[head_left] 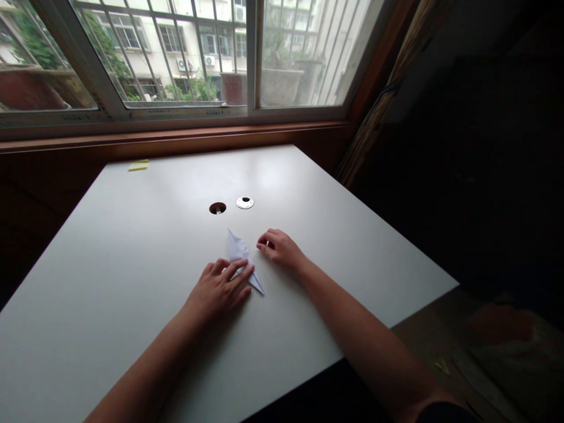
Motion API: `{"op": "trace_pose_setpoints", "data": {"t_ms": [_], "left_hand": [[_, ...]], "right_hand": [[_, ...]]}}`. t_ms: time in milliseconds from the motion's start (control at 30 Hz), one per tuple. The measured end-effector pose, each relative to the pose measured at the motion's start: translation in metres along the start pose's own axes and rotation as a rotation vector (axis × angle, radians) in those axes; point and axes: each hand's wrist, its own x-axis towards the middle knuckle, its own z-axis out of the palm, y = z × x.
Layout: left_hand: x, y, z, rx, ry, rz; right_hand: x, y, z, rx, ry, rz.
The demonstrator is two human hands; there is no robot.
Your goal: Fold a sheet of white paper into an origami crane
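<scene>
A folded piece of pale paper [238, 249], long and pointed at both ends, lies near the middle of the white table [132, 252]. My left hand [222, 291] rests flat on its lower half, fingers stretched out and pressing it down. My right hand [278, 247] sits just to the right of the paper, fingers curled under and resting on the table, apart from the paper by a small gap. Nothing shows inside those curled fingers.
A round cable hole [217, 208] and a white ring cap [245, 202] lie beyond the paper. A yellow sticky pad [138, 166] sits at the far left edge. Behind is a barred window [185, 53]; a curtain [379, 111] and dark room lie right.
</scene>
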Motion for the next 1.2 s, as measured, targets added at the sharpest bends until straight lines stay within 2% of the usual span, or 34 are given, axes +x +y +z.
{"op": "trace_pose_setpoints", "data": {"t_ms": [267,500,767,967,1067,1200], "left_hand": [[-0.002,-0.009,-0.002,0.021,0.023,-0.125],[-0.002,-0.017,0.000,0.016,0.072,-0.129],[0.000,-0.015,-0.006,0.090,0.040,-0.169],[0.001,-0.012,-0.009,0.099,-0.006,-0.205],[0.000,-0.013,-0.008,0.083,0.000,-0.217],[-0.002,-0.018,-0.004,0.011,0.042,-0.150]], "right_hand": [[-0.005,-0.001,-0.002,0.078,-0.105,-0.125],[-0.008,-0.006,0.002,0.135,-0.176,-0.262],[-0.008,-0.006,0.011,0.060,-0.150,-0.408],[-0.004,-0.002,0.012,-0.013,-0.078,-0.547],[-0.004,0.000,0.011,-0.052,-0.056,-0.564],[-0.006,0.003,0.010,-0.077,-0.043,-0.558]]}}
